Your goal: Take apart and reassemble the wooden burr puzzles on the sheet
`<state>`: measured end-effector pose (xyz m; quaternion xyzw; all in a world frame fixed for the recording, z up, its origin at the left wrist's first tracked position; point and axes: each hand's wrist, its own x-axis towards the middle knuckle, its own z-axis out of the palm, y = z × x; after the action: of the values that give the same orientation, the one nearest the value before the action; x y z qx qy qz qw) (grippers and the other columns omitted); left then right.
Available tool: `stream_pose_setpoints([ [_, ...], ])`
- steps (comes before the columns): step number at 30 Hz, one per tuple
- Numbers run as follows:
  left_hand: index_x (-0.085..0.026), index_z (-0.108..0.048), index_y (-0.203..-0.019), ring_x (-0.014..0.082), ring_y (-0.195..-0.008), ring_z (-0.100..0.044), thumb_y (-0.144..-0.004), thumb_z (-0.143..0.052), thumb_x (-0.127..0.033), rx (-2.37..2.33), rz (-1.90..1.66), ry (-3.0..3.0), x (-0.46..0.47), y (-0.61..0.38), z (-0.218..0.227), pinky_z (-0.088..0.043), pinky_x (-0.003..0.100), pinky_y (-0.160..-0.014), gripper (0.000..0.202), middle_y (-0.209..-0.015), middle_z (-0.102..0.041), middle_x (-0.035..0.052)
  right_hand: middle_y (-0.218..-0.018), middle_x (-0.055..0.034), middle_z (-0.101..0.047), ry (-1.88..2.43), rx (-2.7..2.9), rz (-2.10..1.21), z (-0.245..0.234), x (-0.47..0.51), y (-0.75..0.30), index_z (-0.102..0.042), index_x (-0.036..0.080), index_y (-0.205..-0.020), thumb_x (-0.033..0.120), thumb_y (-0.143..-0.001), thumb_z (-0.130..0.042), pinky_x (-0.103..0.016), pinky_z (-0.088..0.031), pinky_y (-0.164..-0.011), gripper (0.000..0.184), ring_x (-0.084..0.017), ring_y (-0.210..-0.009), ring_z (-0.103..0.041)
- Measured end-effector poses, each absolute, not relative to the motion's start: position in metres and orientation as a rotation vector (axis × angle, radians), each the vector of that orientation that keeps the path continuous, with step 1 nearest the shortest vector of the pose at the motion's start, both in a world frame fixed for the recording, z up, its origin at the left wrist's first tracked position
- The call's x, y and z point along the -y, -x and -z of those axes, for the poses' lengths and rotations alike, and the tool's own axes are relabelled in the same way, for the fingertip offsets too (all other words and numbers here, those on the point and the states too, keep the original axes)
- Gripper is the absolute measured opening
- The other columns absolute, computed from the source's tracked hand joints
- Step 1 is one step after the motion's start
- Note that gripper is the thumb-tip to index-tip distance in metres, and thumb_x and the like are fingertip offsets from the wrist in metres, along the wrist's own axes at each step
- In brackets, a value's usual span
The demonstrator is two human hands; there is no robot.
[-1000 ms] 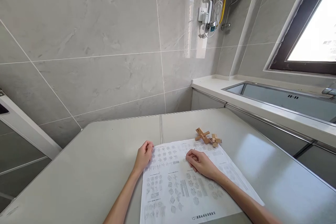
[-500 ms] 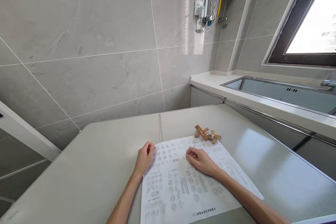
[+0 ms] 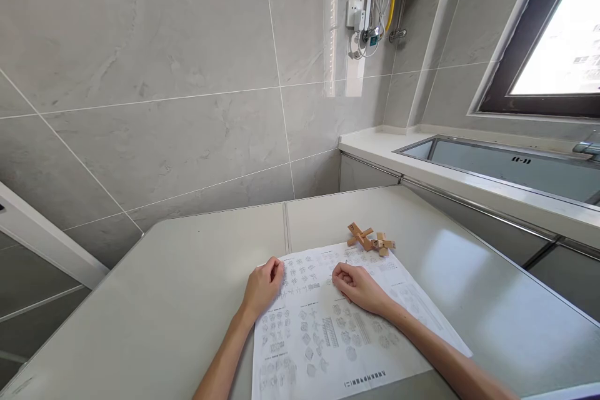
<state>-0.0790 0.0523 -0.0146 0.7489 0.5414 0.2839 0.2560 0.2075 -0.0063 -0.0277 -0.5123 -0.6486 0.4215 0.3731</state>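
Note:
A printed sheet of diagrams (image 3: 328, 331) lies on a pale grey table (image 3: 164, 300). My left hand (image 3: 263, 286) rests on the sheet's left edge, fingers curled in, nothing visible in them. On the upper middle of the sheet lies my right hand (image 3: 360, 287), a loose fist with nothing seen inside it. Beyond the sheet's far edge sit small wooden puzzle pieces (image 3: 369, 239), a short way past my right hand and untouched.
A grey tiled wall (image 3: 164, 75) rises behind the table. To the right runs a white counter with a steel sink (image 3: 506, 165) under a window (image 3: 557, 44). A wall socket with pipes and hoses (image 3: 375, 12) hangs at the top. A white appliance edge (image 3: 42, 237) stands at left.
The view tipped down slightly a second ago, then steadied. My left hand has slid a little to the right onto the sheet. My right hand has stayed put.

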Motion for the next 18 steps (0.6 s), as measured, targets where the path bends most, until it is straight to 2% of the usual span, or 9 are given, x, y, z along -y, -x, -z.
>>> stream_pose_setpoints([
  [13, -0.025, -0.052, -0.075, 0.0165, -0.054, -0.041, -0.103, -0.043, -0.049, -1.486, -0.779, -2.085, -0.0505, 0.0793, 0.0154, -0.029, 0.029, -0.057, 0.038, -0.058, -0.045, -0.0045, -0.062, 0.0038, -0.051, 1.307, 1.654, -1.102, 0.0285, 0.0078, -0.2070, -0.058, 0.024, -0.080, 0.042, -0.095, -0.056, -0.030, -0.037, -0.057, 0.023, -0.017, -0.057, -0.050],
  [18, -0.025, -0.052, -0.075, 0.0164, -0.054, -0.040, -0.103, -0.043, -0.047, -1.490, -0.766, -2.093, -0.0503, 0.0794, 0.0159, -0.029, 0.029, -0.057, 0.036, -0.058, -0.045, -0.0046, -0.062, 0.0046, -0.051, 1.285, 1.646, -1.137, 0.0277, 0.0086, -0.2064, -0.058, 0.024, -0.081, 0.041, -0.096, -0.056, -0.029, -0.037, -0.056, 0.022, -0.017, -0.056, -0.048],
])
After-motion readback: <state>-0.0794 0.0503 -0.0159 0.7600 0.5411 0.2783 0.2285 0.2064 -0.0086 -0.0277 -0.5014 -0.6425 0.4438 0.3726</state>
